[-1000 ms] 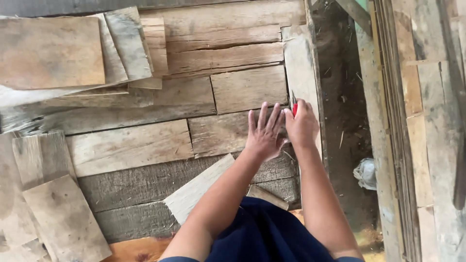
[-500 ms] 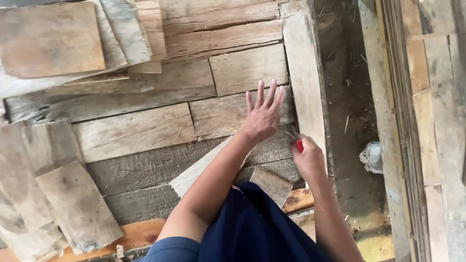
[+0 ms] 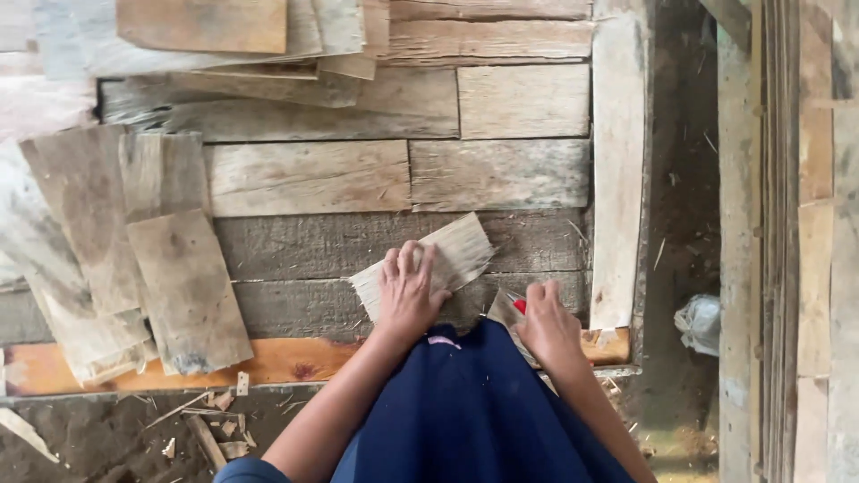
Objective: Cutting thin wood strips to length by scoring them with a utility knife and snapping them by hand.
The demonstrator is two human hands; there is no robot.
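Observation:
My left hand lies palm down, fingers spread, on a short pale piece of board that rests tilted across the grey planks of a wooden platform. My right hand is closed around a small red object, only its tip showing, next to another small offcut at the platform's near edge. My knees in dark blue cloth sit just below both hands.
Loose flat boards lie stacked on the platform's left side, and more boards at the top. A long upright plank edges the platform on the right. Beyond it are dirt ground, a white plastic bag and wooden slats.
My left hand has drawn back from the far planks onto the pale tilted board. My right hand has pulled back to the near edge with the red object. The view has shifted closer.

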